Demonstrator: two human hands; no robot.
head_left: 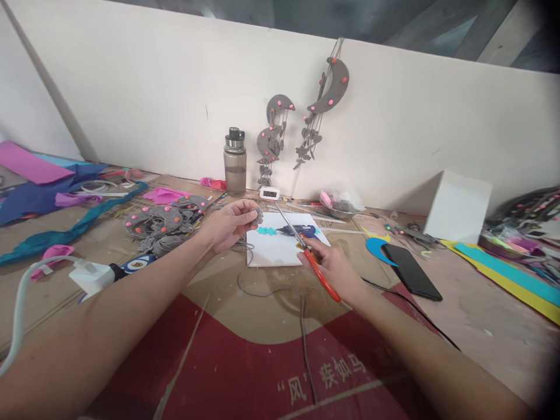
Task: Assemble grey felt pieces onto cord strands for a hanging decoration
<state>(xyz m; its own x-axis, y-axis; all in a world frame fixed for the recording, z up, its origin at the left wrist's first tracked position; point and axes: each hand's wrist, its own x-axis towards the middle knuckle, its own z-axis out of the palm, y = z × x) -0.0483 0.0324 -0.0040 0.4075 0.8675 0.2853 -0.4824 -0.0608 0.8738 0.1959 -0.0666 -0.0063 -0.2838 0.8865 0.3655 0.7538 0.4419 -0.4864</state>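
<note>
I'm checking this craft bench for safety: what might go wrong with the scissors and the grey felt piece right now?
1. The scissors in the right hand point toward the left hand pinching the small grey felt piece; a slip might nick fingertips.
2. The grey cord trails under both arms and might snag.

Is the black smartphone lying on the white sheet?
No, the black smartphone lies on bare brown cardboard, right of the white sheet.

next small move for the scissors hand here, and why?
Probably bring the scissors in the right hand up toward the grey felt piece pinched in the left hand. The blades point that way but are apart from it.
</note>
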